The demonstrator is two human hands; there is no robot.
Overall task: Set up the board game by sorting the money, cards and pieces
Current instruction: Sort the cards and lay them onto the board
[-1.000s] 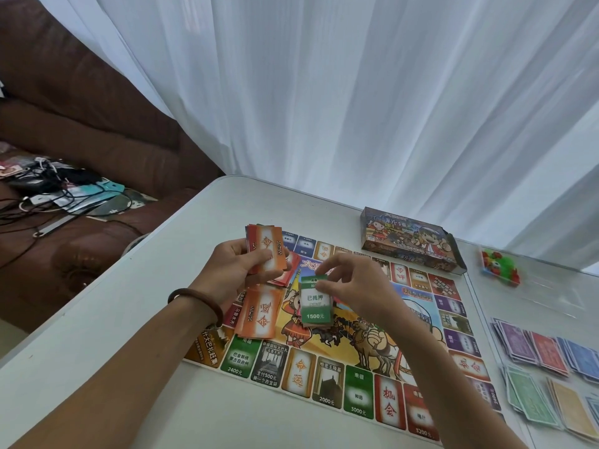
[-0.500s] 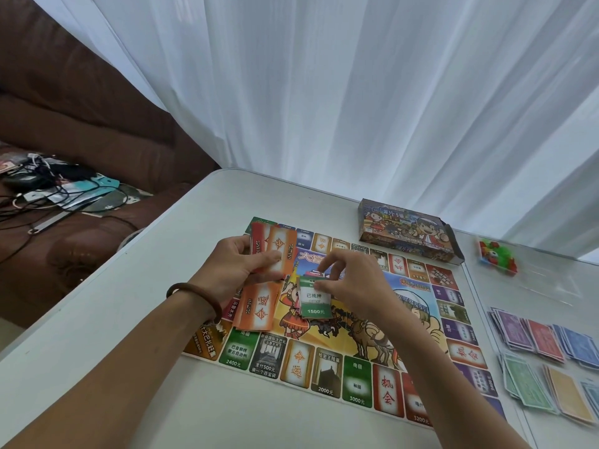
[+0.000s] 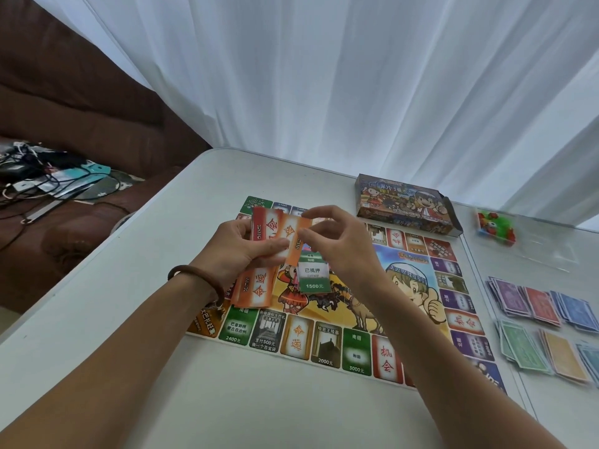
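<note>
My left hand (image 3: 241, 251) grips a small fan of red and orange cards (image 3: 275, 230) above the colourful game board (image 3: 408, 280). My right hand (image 3: 340, 254) has its thumb and forefinger pinching the right edge of the front orange card (image 3: 291, 236) in that fan. Below my right palm, a green card marked 1500 (image 3: 313, 277) lies on the board's middle, free of either hand. A pile of orange cards (image 3: 256, 288) lies on the board under my left hand.
The game box (image 3: 405, 205) stands behind the board. A clear bag of red and green pieces (image 3: 496, 226) lies at the far right. Sorted piles of paper money (image 3: 538, 322) cover the table's right side. A brown sofa with cables (image 3: 48, 186) stands left of the table.
My right hand has let the green card go onto the board and has risen to the orange card in my left hand's fan. My left hand has stayed roughly where it was.
</note>
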